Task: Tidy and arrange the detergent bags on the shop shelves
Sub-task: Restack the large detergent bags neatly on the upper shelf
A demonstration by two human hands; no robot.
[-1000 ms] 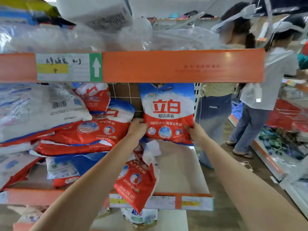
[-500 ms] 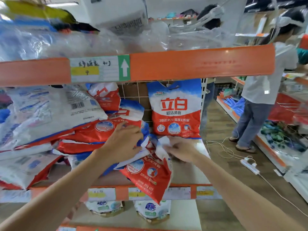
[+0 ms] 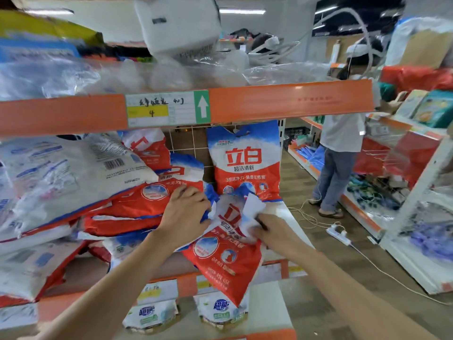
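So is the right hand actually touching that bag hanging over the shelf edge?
Touching. The head view shows the right hand pinching the crumpled white top of the overhanging detergent bag.

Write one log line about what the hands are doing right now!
left hand: holds slumped bag top | right hand: pinches same bag | upright bag: standing behind | step: lifting, not yet upright

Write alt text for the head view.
Both hands, left hand and right hand, grip the crumpled top of a red detergent bag hanging over the shelf edge. Another bag stands upright behind; more lie stacked left.
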